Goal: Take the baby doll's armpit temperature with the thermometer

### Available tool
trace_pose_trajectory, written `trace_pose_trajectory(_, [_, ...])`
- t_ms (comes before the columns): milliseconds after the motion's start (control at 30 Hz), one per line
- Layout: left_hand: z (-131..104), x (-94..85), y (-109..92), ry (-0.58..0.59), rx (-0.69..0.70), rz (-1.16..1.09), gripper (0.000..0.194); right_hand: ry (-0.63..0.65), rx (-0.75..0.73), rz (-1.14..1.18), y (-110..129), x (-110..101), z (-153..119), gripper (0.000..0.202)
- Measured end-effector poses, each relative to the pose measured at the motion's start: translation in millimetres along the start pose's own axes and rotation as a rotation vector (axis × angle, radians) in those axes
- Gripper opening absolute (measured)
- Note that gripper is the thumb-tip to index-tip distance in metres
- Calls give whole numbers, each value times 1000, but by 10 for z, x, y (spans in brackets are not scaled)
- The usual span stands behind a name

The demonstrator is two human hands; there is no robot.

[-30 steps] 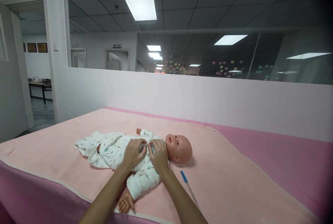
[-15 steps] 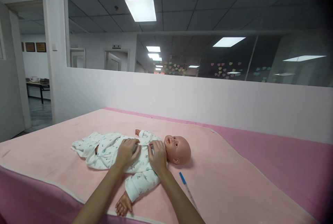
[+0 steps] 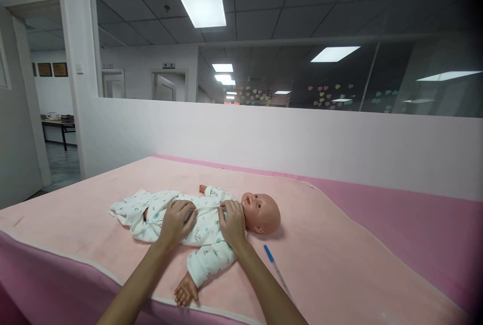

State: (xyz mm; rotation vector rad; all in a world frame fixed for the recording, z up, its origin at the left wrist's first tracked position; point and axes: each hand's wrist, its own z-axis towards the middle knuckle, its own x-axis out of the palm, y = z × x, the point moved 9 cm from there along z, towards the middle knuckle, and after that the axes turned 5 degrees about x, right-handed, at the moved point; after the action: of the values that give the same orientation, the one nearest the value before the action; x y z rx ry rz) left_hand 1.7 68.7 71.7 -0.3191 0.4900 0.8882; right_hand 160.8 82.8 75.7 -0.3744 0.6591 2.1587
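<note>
A baby doll lies on its back with its head to the right and arms spread. It wears a white printed baby outfit. My left hand is at the doll's waist, fingers curled and closed on the front of the outfit. Up by the doll's chest, close under its chin, my right hand pinches the same cloth. Between the two hands the front edge of the fabric is drawn into a straight line. My fingertips are partly hidden behind my hands.
A pink mat covers the table beneath the doll. A blue-capped pen lies on it beside my right forearm. Behind the table stands a low white wall with a window above. A doorway is at the far left.
My left hand has shifted slightly left along the outfit, so the gap between my hands is wider. The whole scene sits a little differently as my head moved.
</note>
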Motion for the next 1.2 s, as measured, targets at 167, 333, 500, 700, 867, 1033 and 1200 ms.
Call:
trace_pose_trajectory(167, [-1,-19,6,-58,-1,13,11,9,15,-5,-13,11,-2,10])
trace_pose_trajectory(333, [-2,-34,-26,-101,18,6,9,19,21,6,-19,23,1,11])
trace_pose_trajectory(500, [-6,-13,-35,-102,24,-2,9,16,17,-2,-14,26,-1,12])
trace_pose_trajectory(700, [-8,75,-9,-44,-4,24,8,14,10,-7,-20,34,-2,12])
trace_pose_trajectory(867, [-10,56,-32,-30,1,4,15,24,21,-12,-42,57,-2,10])
trace_pose_trajectory(1033, [-9,54,-45,20,-2,-40,16,24,20,-7,-37,52,0,11])
trace_pose_trajectory(1200, [-11,59,-26,16,-14,-6,16,19,22,-11,-31,41,0,12])
